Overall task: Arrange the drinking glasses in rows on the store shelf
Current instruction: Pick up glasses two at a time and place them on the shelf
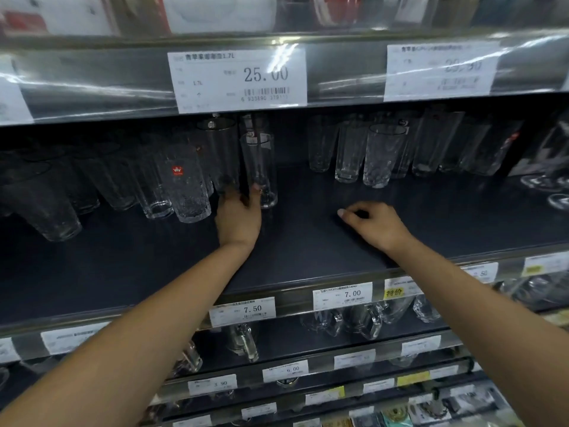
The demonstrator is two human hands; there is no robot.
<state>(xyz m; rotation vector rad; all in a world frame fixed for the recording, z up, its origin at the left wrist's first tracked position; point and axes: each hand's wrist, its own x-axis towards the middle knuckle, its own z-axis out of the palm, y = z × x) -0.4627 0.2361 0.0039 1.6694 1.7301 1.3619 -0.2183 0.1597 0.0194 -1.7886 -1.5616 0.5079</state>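
Observation:
Clear drinking glasses stand on a dark store shelf (308,251). My left hand (238,215) reaches to the base of a tall straight glass (260,167); thumb and fingers curl round its foot. A textured glass with a red sticker (187,186) stands just left of it. My right hand (374,224) rests on the bare shelf, fingers loosely curled, holding nothing. A group of patterned tumblers (380,155) stands behind it.
More tumblers (58,195) crowd the shelf's left end, and stemmed glasses (554,180) sit at the far right. Price tags (241,309) line the shelf edge. The upper shelf's rail (237,77) hangs low overhead. Glass mugs (363,318) fill the shelf below.

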